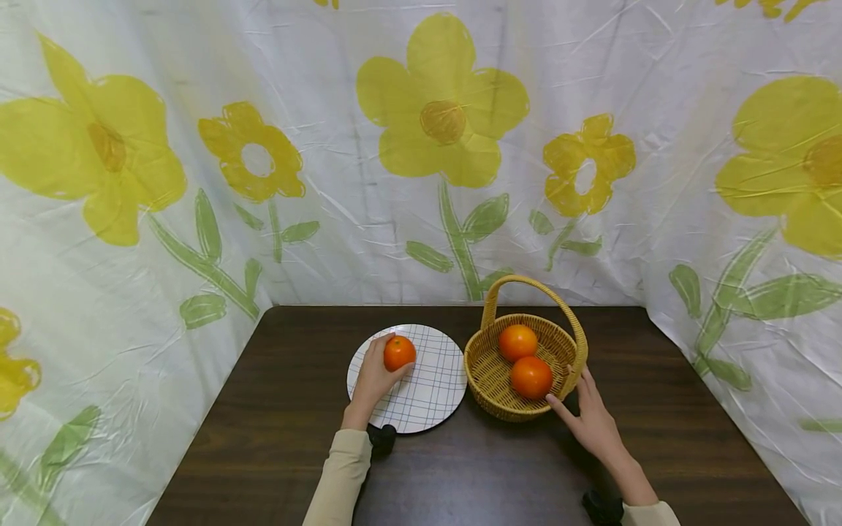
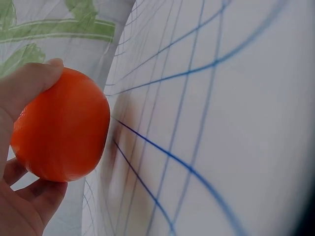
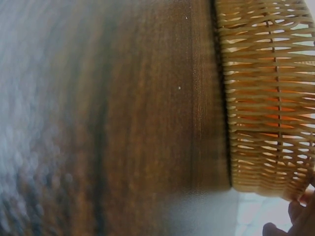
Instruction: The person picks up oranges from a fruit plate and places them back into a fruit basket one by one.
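Note:
My left hand [image 1: 376, 372] holds an orange [image 1: 399, 353] between thumb and fingers over a round white plate [image 1: 427, 409] with blue grid lines. In the left wrist view, the orange [image 2: 64, 128] is right by the plate's surface [image 2: 246, 98]; whether it touches is hard to tell. On the right, a wicker basket [image 1: 487, 372] with a tall handle stands beside the plate. Two more oranges, one behind [image 1: 517, 342] and one in front [image 1: 531, 377], lie inside it. My right hand [image 1: 595, 424] grips the basket's right side near the handle's base, its fingertips partly hidden.
Everything stands on a dark wooden table [image 1: 283, 431]. A white curtain [image 1: 342, 241] with yellow flowers hangs behind the table and along both sides.

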Tool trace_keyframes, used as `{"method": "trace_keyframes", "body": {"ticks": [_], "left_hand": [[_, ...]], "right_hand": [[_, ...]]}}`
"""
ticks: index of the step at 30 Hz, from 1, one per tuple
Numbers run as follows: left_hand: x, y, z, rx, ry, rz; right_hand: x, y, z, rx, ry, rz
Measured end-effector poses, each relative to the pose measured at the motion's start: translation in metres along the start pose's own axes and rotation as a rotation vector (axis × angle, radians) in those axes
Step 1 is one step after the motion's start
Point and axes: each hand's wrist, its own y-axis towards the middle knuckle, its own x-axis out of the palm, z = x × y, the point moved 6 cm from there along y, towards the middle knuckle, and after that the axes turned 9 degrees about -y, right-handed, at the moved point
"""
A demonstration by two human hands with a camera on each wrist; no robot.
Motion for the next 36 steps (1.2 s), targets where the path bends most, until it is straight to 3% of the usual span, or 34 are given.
{"method": "trace_keyframes", "body": {"ticks": [19, 36], "left_hand": [[0.004, 0.001, 0.025, 0.028, -0.033, -0.046], [0.017, 0.001, 0.052, 0.109, -0.037, -0.069]], "right_hand": [[0.001, -0.001, 0.003, 0.012, -0.005, -0.009], [0.003, 0.001, 0.004, 0.002, 0.002, 0.001]]}}
